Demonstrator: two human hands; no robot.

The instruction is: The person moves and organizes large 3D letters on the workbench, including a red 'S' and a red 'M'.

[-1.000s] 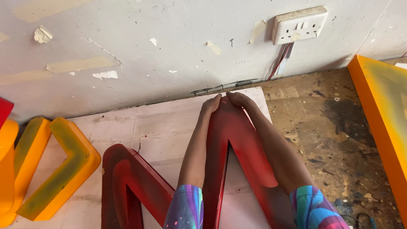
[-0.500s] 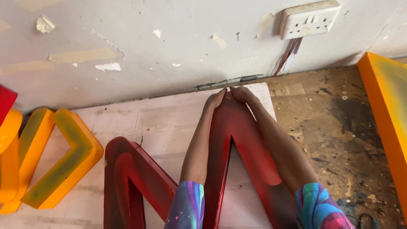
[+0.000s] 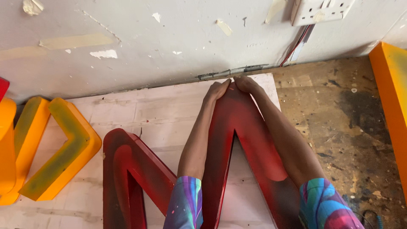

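- a scuffed grey wall [image 3: 169, 46] backs the pale board [image 3: 127, 114].
- the red letter [image 3: 237, 140] lies flat, apex pointing at the wall.
- your left hand [image 3: 217, 90] and right hand [image 3: 246, 84] clasp that apex.

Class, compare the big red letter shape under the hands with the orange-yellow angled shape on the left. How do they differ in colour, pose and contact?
The red letter shape is dark glossy red; the orange-yellow shape has orange sides and a dull yellow-green face. The red one's peak points at the wall; the orange-yellow one's bend points right. The left hand and right hand press the red peak; nothing touches the orange-yellow shape. Both lie flat on the pale board, hollow-looking channel forms.
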